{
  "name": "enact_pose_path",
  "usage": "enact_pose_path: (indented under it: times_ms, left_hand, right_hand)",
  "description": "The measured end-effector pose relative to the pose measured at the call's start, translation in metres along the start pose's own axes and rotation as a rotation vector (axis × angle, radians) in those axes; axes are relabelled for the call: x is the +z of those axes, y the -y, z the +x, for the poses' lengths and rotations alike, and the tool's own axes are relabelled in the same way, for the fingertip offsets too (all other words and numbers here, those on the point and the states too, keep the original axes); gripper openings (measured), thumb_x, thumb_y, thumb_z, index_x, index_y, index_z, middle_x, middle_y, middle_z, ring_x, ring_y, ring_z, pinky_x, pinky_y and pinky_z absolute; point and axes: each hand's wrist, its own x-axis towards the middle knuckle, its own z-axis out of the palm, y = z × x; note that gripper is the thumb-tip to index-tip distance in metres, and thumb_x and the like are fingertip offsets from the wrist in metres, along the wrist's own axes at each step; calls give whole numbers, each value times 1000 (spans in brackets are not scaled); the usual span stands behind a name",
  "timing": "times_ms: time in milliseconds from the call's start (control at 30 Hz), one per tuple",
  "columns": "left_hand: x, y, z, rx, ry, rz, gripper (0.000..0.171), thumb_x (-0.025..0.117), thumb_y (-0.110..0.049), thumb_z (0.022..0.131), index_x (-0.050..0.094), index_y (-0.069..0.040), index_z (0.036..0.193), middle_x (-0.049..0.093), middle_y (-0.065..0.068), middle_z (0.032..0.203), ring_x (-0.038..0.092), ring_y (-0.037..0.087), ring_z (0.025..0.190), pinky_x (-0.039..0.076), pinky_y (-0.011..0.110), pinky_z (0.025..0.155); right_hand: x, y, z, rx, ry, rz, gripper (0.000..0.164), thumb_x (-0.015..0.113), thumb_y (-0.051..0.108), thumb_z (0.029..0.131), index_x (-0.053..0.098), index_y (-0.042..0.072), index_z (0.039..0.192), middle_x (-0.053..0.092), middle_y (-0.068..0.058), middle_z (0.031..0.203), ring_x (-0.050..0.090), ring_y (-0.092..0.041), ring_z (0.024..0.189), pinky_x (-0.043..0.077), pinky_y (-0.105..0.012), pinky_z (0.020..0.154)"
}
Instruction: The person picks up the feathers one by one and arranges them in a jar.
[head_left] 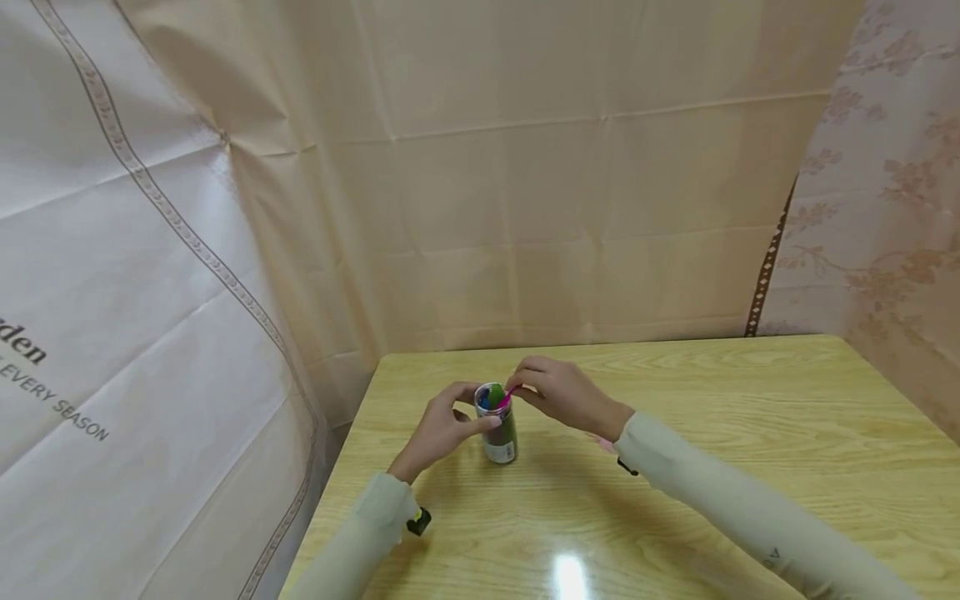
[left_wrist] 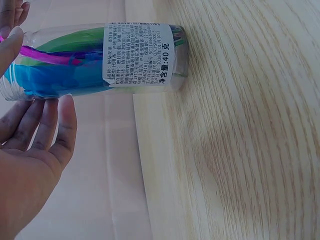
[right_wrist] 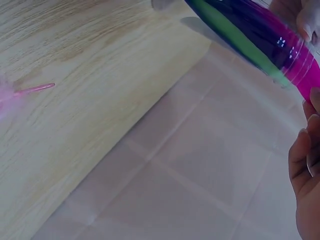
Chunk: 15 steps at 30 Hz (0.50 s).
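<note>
A clear jar (head_left: 501,446) with a white printed label (left_wrist: 140,55) stands upright on the table. My left hand (head_left: 441,429) grips it near the rim, thumb on the near side and fingers behind. Inside are a green feather (head_left: 496,395), a blue one (left_wrist: 60,82) and dark purple ones, seen through the wall in both wrist views. At the jar's mouth my right hand (head_left: 558,392) pinches the end of a magenta feather (right_wrist: 309,82). The rest of this feather reaches down into the jar. In the right wrist view only part of the right hand shows.
A fluffy pink feather (right_wrist: 10,97) with a pink quill lies on the wooden table (head_left: 735,433), partly hidden by the right forearm in the head view. Cloth sheets (head_left: 540,208) hang behind the table and on both sides.
</note>
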Motion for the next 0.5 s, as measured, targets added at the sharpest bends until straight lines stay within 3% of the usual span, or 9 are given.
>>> enact_pose_path:
  times_ms: [500]
  left_hand:
    - [-1, 1, 0, 14, 9, -9, 54, 82, -48, 87, 62, -28, 133, 63, -7, 125, 58, 16, 113, 54, 40, 88]
  right_hand:
    - [9, 10, 7, -33, 56, 16, 13, 74, 1, 94, 73, 8, 105, 65, -1, 104, 66, -10, 89, 56, -23, 77]
